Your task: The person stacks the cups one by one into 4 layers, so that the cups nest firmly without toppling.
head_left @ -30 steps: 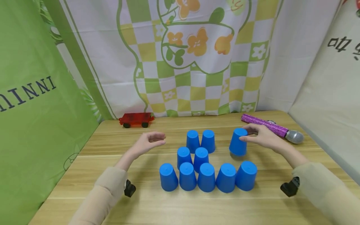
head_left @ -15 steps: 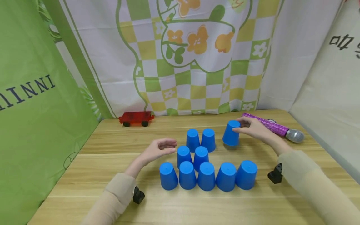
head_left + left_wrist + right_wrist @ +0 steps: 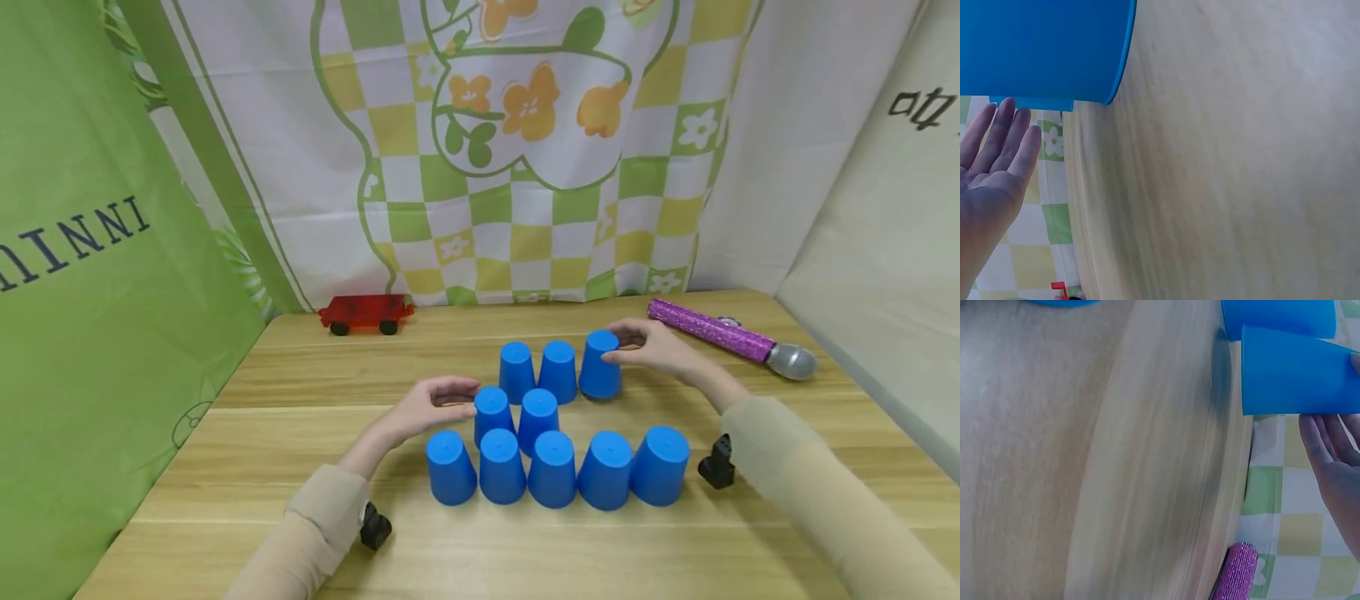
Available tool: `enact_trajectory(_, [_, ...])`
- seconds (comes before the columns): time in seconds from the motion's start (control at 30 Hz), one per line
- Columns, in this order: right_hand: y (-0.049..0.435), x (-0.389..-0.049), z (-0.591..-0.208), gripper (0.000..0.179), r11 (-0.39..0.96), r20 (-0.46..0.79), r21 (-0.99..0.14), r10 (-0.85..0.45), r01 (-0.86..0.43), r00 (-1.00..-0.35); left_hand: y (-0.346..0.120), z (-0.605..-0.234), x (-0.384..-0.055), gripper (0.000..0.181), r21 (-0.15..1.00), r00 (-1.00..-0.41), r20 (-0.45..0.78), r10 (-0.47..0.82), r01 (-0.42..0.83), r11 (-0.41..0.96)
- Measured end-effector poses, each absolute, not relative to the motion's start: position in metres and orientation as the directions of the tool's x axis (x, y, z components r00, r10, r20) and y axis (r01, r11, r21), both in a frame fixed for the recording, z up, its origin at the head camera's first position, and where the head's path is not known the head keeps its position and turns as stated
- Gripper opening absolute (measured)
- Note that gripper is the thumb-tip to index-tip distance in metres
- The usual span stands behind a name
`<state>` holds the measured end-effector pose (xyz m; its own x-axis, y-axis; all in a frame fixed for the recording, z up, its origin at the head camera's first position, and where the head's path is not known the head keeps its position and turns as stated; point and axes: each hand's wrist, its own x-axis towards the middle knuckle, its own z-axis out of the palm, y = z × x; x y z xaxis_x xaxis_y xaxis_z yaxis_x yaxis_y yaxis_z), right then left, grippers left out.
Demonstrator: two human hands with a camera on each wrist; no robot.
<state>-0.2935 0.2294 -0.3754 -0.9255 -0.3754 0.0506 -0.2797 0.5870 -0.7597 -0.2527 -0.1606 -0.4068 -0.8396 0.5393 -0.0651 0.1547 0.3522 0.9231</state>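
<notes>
My right hand holds an upside-down blue cup by its upper part, thumb in front and fingers behind. This cup stands at the right end of the back row, right beside a second blue cup; in the right wrist view the held cup hangs just off the table surface. My left hand has its fingertips right at the left cup of the middle row. In the left wrist view the left hand's fingers are nearly straight.
A front row of several upside-down blue cups stands nearest me, with the middle pair behind it. A red toy wagon sits at the back left. A purple glittery microphone lies at the back right, beyond my right hand. Curtains surround the table.
My right hand has carried its cup leftward and then down, up to the back pair. My left hand has moved right, to the left cup of the middle row.
</notes>
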Motion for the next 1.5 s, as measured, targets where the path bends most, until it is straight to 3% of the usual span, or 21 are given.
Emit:
enact_trajectory(1.03, [0.228, -0.286, -0.387, 0.054, 0.543, 0.050, -0.784, -0.427, -0.301, -0.903, -0.146, -0.406, -0.254, 0.054, 0.921, -0.794, -0.052, 0.606, 0.197, 0.337])
enact_trajectory(1.5, [0.245, -0.274, -0.381, 0.056, 0.487, 0.084, -0.820, -0.415, -0.299, -0.906, -0.150, -0.409, -0.252, 0.046, 0.915, -0.832, 0.031, 0.555, 0.247, 0.319])
